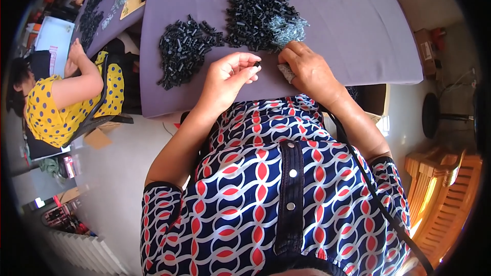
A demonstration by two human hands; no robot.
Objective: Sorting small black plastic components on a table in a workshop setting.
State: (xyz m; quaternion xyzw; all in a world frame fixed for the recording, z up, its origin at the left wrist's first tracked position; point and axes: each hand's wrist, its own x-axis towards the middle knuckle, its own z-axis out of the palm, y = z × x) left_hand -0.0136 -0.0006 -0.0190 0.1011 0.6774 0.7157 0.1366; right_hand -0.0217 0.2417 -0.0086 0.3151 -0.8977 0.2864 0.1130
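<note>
Between the thumb and fingertips of my left hand (pixel 228 77) I pinch a small black plastic part (pixel 257 64), just above the near part of the table. My right hand (pixel 308 69) bends over the near edge of a pile of small clear, shiny pieces (pixel 288 31); its fingers are curled and their tips are hidden. Something pale and speckled (pixel 286 73) shows at its fingers, either a wrap or a held scrap. A big heap of black plastic parts (pixel 250 18) lies beyond my hands, touching the clear pieces. Another heap of black parts (pixel 185 46) spreads to the left.
The table (pixel 353 30) has a purple-grey cover. At a second table on the left sits a person in yellow dotted clothes (pixel 76 94), near more black parts (pixel 97 7). An open cardboard box (pixel 377 99) stands under the table's right side. A wooden bench (pixel 445 189) is at lower right.
</note>
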